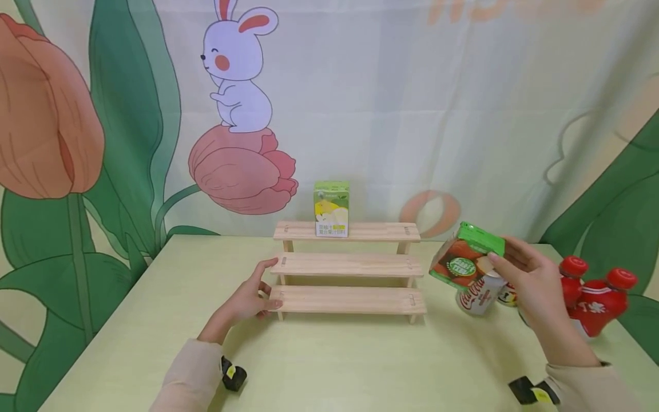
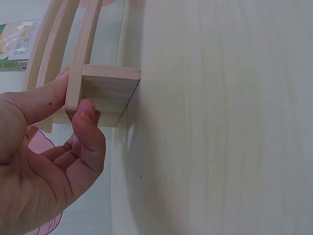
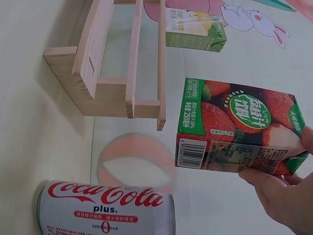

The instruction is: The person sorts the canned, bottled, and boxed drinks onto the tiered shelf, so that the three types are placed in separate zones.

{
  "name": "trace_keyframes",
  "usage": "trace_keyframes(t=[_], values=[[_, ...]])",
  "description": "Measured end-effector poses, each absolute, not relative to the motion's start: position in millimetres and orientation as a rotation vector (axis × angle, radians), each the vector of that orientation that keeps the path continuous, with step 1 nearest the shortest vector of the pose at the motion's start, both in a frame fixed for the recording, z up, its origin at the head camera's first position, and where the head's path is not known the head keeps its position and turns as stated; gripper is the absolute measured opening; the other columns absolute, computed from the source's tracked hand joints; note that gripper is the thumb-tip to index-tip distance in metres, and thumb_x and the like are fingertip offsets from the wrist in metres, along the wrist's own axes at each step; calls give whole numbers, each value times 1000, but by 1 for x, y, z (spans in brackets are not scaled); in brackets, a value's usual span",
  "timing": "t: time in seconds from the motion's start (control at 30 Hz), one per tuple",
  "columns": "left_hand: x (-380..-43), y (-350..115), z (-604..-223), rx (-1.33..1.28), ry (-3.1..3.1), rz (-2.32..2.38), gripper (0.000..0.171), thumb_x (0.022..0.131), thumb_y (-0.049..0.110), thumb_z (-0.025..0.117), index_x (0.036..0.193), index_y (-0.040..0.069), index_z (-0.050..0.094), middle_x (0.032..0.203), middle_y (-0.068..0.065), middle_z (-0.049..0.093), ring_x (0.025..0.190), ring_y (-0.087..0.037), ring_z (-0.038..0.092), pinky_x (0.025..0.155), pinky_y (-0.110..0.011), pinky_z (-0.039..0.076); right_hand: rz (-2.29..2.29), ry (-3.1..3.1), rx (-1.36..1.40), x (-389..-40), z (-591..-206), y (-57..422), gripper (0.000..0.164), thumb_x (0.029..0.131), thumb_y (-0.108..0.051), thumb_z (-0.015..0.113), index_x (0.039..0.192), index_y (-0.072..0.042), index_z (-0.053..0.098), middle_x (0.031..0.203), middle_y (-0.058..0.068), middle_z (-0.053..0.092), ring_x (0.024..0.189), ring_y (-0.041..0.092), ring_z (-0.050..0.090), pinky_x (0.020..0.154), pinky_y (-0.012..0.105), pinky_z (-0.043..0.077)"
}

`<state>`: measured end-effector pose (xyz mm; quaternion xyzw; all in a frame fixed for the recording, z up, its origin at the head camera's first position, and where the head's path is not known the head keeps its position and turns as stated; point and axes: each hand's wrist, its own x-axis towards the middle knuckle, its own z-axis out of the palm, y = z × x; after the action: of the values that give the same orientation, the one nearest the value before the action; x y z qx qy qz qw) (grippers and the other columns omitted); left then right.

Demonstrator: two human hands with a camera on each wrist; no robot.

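Note:
A three-step wooden shelf (image 1: 350, 265) stands on the table. Its lowest step is pinched at the left end by my left hand (image 1: 252, 297), thumb on one face and fingers on the other in the left wrist view. A green and yellow juice carton (image 1: 332, 210) stands upright on the top step, left of its middle. My right hand (image 1: 540, 280) grips a green and red juice carton (image 3: 239, 127) with strawberry-like fruit printed on it, tilted in the air to the right of the shelf. Below that carton is a white Coca-Cola can (image 3: 107, 208).
Two red-capped red bottles (image 1: 599, 306) stand at the right, partly behind my right forearm. Another small can (image 1: 507, 295) shows between the Coca-Cola can and my wrist. A printed curtain (image 1: 360, 86) hangs behind the table (image 1: 334, 366).

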<state>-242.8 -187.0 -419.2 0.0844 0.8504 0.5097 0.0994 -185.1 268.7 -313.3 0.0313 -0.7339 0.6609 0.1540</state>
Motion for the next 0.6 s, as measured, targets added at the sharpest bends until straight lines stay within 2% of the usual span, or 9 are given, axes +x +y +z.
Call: trace_keyframes(t=[0.27,0.6], values=[[-244,-188,-418,259,2498,1523,86,78,3,70,142,29,17,87,-16,49,55,-22,54,47,-31,44,2043,-2006,117,-196,-306,258,33,84,-14,66,115,-14,54,101,-8,56,92,6,51,72,11,44],[-244,-187,-420,255,2496,1516,87,78,3,70,142,29,17,87,-16,50,55,-22,53,47,-30,44,2012,-2057,110,-209,-298,247,37,83,-18,68,116,-10,54,99,-8,58,90,6,53,71,12,46]])
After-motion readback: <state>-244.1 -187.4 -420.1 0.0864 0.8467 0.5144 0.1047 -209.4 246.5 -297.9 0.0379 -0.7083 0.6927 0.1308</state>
